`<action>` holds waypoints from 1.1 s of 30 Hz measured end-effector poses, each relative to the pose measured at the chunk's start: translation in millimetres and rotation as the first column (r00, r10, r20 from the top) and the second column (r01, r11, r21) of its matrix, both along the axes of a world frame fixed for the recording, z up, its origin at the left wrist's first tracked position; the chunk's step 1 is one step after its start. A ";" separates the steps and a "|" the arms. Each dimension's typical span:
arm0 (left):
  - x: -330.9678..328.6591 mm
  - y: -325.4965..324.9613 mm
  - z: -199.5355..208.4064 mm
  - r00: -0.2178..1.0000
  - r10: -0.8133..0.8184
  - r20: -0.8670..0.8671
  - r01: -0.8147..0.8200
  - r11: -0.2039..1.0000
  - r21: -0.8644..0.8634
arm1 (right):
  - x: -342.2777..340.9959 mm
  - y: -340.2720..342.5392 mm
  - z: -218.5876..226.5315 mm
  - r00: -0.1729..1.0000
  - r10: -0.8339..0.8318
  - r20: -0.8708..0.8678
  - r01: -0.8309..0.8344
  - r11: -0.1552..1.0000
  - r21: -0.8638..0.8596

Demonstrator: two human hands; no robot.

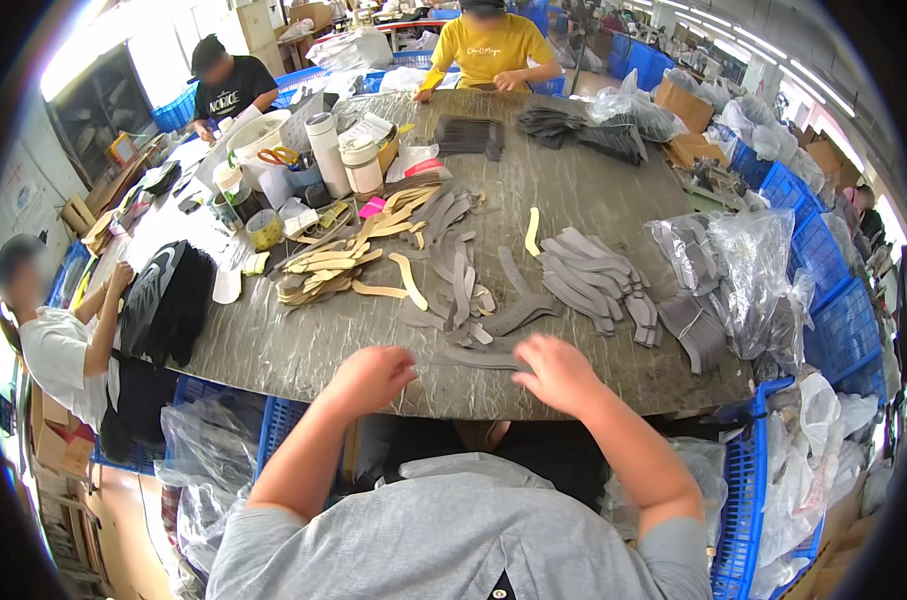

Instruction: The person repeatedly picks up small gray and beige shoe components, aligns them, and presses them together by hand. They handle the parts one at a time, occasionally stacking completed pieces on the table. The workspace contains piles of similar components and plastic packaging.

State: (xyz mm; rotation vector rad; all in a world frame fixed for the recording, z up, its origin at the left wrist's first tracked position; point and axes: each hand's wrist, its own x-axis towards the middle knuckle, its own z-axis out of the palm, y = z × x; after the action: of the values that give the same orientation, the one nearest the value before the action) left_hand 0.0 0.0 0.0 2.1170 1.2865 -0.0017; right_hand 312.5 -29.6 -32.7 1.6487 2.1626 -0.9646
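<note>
Grey curved fabric strips lie near the table's front edge, between my hands. My right hand is closed at their right end, thumb and fingers around the tip. My left hand is left of the strips, apart from them, fingers loosely bent and parted with nothing visible between them. Just beyond lie more loose grey strips. A fanned pile of grey strips is to the right, with a pale yellow strip beside it. Left of centre is a heap of tan strips.
On the table stand a white bottle, a jar and orange-handled scissors. Clear plastic bags lie at right, above blue crates. Co-workers sit at left, far left and far side.
</note>
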 end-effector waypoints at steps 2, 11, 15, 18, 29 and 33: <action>18.7 12.7 -27.6 0.986 -0.101 0.132 0.058 0.953 0.298 | -21.7 5.8 -21.3 1.000 0.005 0.016 -0.014 0.801 0.599; 77.6 55.6 -68.2 0.920 0.186 0.346 -0.248 0.958 0.144 | -21.2 29.6 -70.0 0.994 -0.102 -0.047 0.107 0.741 0.663; 102.0 71.5 -55.8 0.961 0.221 0.167 -0.255 0.940 0.224 | -23.7 34.7 -67.8 0.992 -0.125 0.009 0.091 0.765 0.638; 124.3 87.8 -53.2 0.967 0.255 0.024 -0.254 0.944 0.209 | -24.0 35.4 -63.5 0.990 -0.138 0.035 0.088 0.784 0.614; 125.7 219.1 -70.9 0.940 0.335 0.062 -0.339 0.901 0.270 | -19.4 31.6 -73.1 0.984 -0.071 -0.164 0.167 0.689 0.705; 117.3 239.2 -59.0 0.939 0.318 -0.131 -0.257 0.901 0.349 | -12.6 28.2 -74.0 0.944 -0.077 -0.321 0.302 0.596 0.745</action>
State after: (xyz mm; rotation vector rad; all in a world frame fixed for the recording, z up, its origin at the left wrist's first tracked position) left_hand 117.3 239.2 -59.0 2.2151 1.8128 0.1569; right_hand 299.8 -1.5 -106.7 2.2659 2.8916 -0.2098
